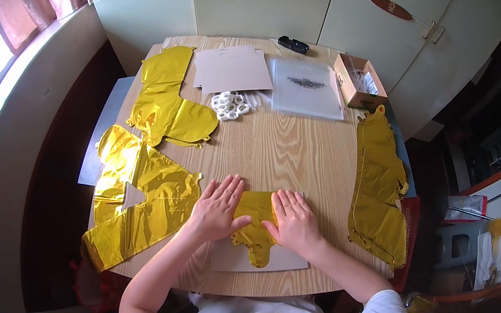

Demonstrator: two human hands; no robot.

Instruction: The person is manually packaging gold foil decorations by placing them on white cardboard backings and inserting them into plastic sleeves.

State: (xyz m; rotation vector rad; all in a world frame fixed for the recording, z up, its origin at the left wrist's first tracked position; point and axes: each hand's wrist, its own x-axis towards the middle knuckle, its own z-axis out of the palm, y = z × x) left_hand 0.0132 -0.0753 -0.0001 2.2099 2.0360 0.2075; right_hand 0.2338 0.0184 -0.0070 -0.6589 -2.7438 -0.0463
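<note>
A folded gold foil balloon lies flat on a pale cardboard sheet at the table's near edge. My left hand rests palm down over the balloon's left side, its fingers stretched out. Across the balloon's right edge lies my right hand, flat too, with fingers straight. Neither hand holds anything. Part of the foil and cardboard is hidden under the hands. Just left of my left hand, a larger unfolded gold foil balloon spreads over the table and hangs past its left edge.
Farther back lie another gold foil balloon, cardboard sheets, white ribbon rolls, clear plastic bags and a black object. An open cardboard box stands at the far right. Folded gold foil lies along the right edge.
</note>
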